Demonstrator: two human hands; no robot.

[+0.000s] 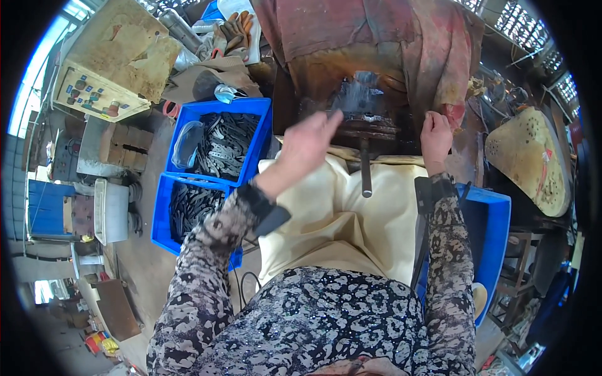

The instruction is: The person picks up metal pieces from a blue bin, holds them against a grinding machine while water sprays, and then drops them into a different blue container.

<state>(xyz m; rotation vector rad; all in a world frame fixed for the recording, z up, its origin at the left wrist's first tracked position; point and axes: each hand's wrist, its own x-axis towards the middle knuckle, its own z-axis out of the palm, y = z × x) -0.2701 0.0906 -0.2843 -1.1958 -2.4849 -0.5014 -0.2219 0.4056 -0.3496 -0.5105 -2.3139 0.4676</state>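
The press (367,122), a dark rusty machine, stands straight ahead of the person, with a thin wisp of smoke or haze over its top. A dark rod (366,168) sticks out from its front toward the person's lap.

The left hand (308,143) hangs in the air just left of the press, fingers stretched out and blurred, its grip open and holding nothing. The right hand (436,139) rests at the right edge of the press, fingers curled downward; I cannot tell whether its grip closes on anything. Both forearms wear patterned sleeves with a dark band at each wrist.

A cream apron (338,219) covers the lap below the rod. A stained red cloth (401,37) drapes over the machine's upper part.

To the left, 2 blue crates sit one behind the other: the far crate (216,106) holds dark flat metal pieces (229,144) and clear goggles (187,143), the near crate (164,210) holds more dark pieces. Another blue crate (492,232) stands at the right side. Beyond the far crate lie work gloves (233,32) and a beige control box (94,95) with knobs. At far right is a round perforated yellow seat (530,153).
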